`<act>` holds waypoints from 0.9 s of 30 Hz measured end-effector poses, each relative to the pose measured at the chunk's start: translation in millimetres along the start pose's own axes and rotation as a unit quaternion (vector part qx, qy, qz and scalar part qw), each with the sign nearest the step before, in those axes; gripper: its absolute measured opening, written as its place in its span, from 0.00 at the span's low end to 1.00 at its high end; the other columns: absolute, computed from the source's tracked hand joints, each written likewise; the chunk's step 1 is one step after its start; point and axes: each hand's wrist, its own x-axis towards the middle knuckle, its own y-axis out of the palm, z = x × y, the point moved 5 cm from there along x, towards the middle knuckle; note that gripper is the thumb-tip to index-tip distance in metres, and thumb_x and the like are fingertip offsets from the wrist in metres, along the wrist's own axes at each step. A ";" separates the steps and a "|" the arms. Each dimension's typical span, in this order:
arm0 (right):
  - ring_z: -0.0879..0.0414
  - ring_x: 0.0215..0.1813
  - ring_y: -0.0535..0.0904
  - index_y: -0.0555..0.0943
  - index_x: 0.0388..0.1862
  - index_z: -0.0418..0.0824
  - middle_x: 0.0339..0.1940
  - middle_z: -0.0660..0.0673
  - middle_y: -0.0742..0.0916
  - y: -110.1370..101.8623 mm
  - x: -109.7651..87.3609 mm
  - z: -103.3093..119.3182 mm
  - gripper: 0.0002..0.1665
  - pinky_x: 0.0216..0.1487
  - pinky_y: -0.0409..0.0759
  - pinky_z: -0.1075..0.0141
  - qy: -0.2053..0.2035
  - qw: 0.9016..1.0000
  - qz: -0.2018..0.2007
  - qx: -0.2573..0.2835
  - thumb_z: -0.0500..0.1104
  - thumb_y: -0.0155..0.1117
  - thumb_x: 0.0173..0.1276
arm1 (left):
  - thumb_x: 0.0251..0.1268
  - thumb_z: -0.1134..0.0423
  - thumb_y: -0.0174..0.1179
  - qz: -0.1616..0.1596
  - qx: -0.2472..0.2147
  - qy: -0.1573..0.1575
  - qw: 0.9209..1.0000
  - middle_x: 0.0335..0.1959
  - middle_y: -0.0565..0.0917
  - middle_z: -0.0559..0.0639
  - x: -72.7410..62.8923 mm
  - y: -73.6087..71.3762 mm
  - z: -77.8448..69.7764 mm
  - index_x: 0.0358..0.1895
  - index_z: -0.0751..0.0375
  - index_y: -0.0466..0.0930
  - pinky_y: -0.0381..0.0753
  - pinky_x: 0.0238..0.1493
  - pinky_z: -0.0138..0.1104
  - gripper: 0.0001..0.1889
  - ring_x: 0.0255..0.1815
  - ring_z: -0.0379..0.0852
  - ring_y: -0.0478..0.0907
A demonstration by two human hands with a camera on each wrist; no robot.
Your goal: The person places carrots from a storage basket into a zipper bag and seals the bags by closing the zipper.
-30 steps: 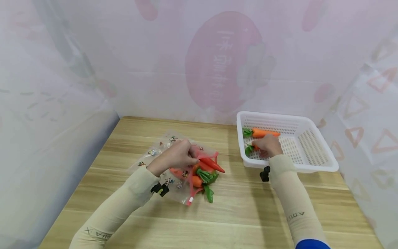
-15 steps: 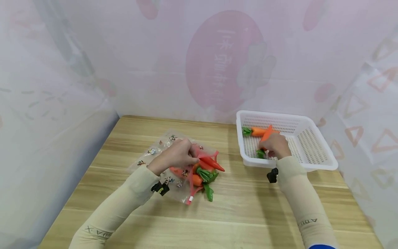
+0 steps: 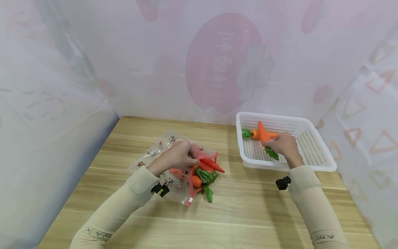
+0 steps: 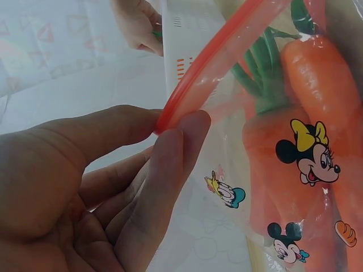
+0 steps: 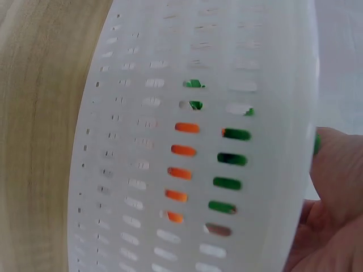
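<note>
My left hand (image 3: 175,157) pinches the red zip edge (image 4: 184,85) of a clear cartoon-printed zip bag (image 3: 160,147) between thumb and fingers. Carrots (image 4: 320,79) with green tops lie inside the bag, and some leaves (image 3: 208,193) stick out at its mouth. A red pointed piece (image 3: 214,165) also juts from the opening; its kind is unclear. Over the white basket (image 3: 320,148), my right hand (image 3: 285,144) pinches a carrot (image 3: 262,132) near its leafy end, tip pointing away. Another carrot (image 3: 255,134) lies behind it in the basket. In the right wrist view the basket wall hides most of the held carrot.
The basket stands at the back right of the wooden table (image 3: 217,221), near the printed cloth wall (image 3: 155,69). Table surface separates bag and basket. Cloth walls also rise at the left (image 3: 62,114) and right (image 3: 367,138).
My right hand has lifted the front carrot off the basket floor, moved a little right and turned the carrot's tip away. My left hand stays on the bag's edge.
</note>
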 end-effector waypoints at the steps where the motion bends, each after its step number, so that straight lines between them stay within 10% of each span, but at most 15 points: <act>1: 0.56 0.23 0.75 0.89 0.32 0.33 0.20 0.48 0.85 -1.4 -0.9 -1.8 0.25 0.27 0.73 0.64 -0.001 1.000 -0.006 0.010 0.56 0.76 0.65 | 0.70 0.61 0.69 0.001 -0.002 -0.001 1.000 0.20 0.87 0.44 -0.1 0.0 0.1 0.25 0.58 0.90 0.83 0.28 0.33 0.13 0.22 0.45 0.85; 13: 0.53 0.38 0.83 0.89 0.51 0.34 0.49 0.33 0.92 -12.2 -7.6 -16.5 0.30 0.33 0.79 0.67 -0.018 0.992 -0.094 0.086 0.59 0.74 0.67 | 0.71 0.60 0.69 0.000 0.002 -0.010 1.000 0.21 0.87 0.44 -1.8 -1.0 -0.1 0.26 0.58 0.91 0.83 0.28 0.32 0.12 0.21 0.43 0.84; 27: 0.64 0.36 0.84 0.88 0.55 0.35 0.49 0.34 0.93 -29.2 -23.7 -20.4 0.32 0.35 0.81 0.70 -0.086 0.989 -0.087 0.080 0.61 0.75 0.68 | 0.70 0.62 0.69 -0.004 -0.004 -0.006 1.000 0.22 0.88 0.45 -2.8 -3.3 -2.5 0.27 0.59 0.91 0.84 0.28 0.32 0.11 0.22 0.42 0.84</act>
